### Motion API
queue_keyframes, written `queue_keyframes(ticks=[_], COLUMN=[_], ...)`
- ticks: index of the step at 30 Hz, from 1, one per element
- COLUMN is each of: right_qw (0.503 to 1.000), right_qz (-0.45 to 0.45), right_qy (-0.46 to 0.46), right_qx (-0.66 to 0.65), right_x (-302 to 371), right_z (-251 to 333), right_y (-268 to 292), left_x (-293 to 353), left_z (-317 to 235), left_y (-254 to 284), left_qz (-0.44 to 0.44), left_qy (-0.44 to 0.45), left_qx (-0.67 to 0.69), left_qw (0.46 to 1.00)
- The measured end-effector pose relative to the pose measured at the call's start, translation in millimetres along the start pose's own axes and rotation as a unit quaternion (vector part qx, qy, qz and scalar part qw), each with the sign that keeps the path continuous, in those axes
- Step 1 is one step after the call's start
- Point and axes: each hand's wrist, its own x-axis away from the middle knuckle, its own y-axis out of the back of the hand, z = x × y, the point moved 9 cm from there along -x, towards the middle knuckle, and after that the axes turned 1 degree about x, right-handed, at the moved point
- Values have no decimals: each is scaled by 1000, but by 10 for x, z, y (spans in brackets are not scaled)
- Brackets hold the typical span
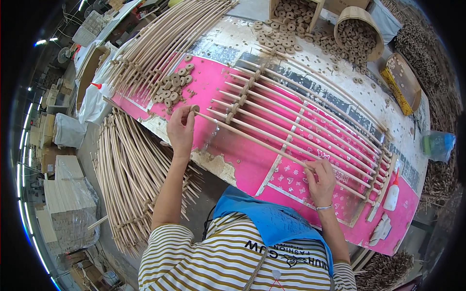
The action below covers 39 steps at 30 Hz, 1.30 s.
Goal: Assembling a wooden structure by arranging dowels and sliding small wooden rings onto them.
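Note:
My left hand (180,128) pinches a small round wooden spacer ring (194,108) at the near end of a long thin wooden rod (252,139). My right hand (320,180) grips the same rod further along, near its other end. The rod lies nearest me in a row of several parallel rods (291,109), each threaded with rings, on a pink-covered table (242,169). The far ends of the rods rest against a wooden end bar (386,177). A loose pile of rings (174,87) lies just beyond my left hand.
Finished curved rod racks lie at the table's left (160,41) and on the floor (126,179). A wooden box (296,12) and a round basket (357,31) hold more rings. A white glue bottle (392,194) stands at the right, a yellow-edged tray (403,82) further back.

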Motion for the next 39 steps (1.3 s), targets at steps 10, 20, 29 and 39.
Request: queue_keyframes(ticks=[10,20,29,39], right_qw=[1000,999,997,997], right_qz=[5,-10,19,8], right_qy=[-13,30,32,19], right_qx=[-6,6,64,70], right_x=[29,-33,-49,2], right_z=[-41,123,97,-24], right_y=[-41,-66,-106,-165], left_x=[113,460,549,686], left_z=[-42,-393,-394,-366], left_y=[4,-277,-404,-515], left_qz=[5,52,68,89], left_qy=[-23,-38,-48,-58], left_qx=[-44,-70,-84,-114], left_qw=[999,995,993,988])
